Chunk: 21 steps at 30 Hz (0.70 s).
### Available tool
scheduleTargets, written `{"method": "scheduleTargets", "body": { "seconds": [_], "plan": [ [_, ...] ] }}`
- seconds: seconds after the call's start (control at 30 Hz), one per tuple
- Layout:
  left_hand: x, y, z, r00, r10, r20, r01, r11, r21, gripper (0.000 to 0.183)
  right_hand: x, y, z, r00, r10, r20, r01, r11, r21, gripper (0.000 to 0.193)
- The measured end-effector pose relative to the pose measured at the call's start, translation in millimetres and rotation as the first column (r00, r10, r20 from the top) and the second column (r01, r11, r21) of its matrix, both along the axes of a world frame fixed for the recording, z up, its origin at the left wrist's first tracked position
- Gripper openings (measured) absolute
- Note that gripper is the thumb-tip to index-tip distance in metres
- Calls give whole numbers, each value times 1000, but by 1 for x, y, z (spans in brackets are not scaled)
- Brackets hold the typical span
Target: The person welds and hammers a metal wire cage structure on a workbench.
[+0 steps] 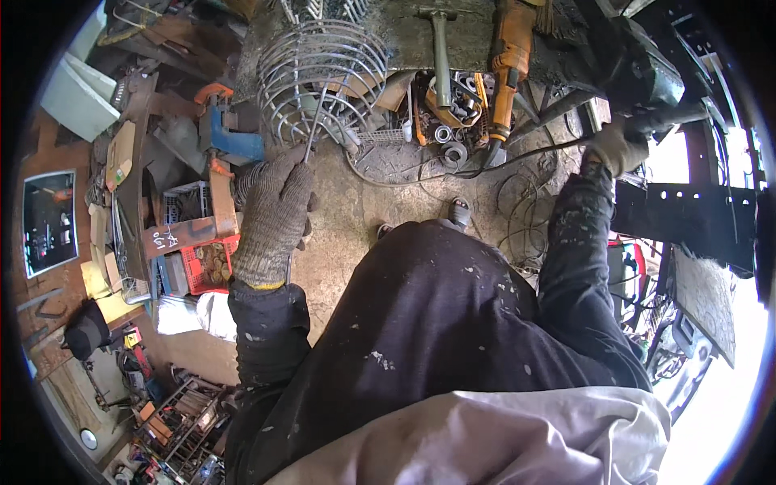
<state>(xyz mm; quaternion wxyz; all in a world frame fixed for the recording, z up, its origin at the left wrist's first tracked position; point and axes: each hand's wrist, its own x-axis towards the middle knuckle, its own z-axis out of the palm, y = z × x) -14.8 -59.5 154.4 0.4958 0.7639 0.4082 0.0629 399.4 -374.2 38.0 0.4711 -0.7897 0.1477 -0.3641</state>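
A dome-shaped cage of bent metal wire point(323, 69) rests at the near edge of the worktop, with several rings and crossing bars. My left hand point(275, 206), in a grey knitted glove, is closed at its near side around a thin metal rod point(318, 121) that reaches up into the cage. Whether the rod is joined to the cage, I cannot tell. Out to the right, my gloved right hand point(618, 149) grips a dark bar-like handle point(667, 119); a black cable point(558, 147) runs left from beside that hand. The handle's kind is unclear against the glare.
A hammer point(440, 61) and an orange power tool point(512, 48) lie on the dark worktop point(404, 40). Below stands a container of metal parts point(461, 101). A blue clamp point(234, 144) and red crate point(212, 263) are at left. Cables point(525, 210) loop across the floor by my feet.
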Motion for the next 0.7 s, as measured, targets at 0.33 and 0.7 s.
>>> {"method": "scheduleTargets", "body": {
  "seconds": [0.33,0.7],
  "plan": [
    [-9,2,-4,1000,-17,-4,17,1000,10,37,-78,-74,116,874,470,122,-473,881,-5,43],
    [-2,-4,8,999,11,-47,-13,999,-38,38,-152,-33,141,709,669,224,-701,632,330,27]
  ]
}}
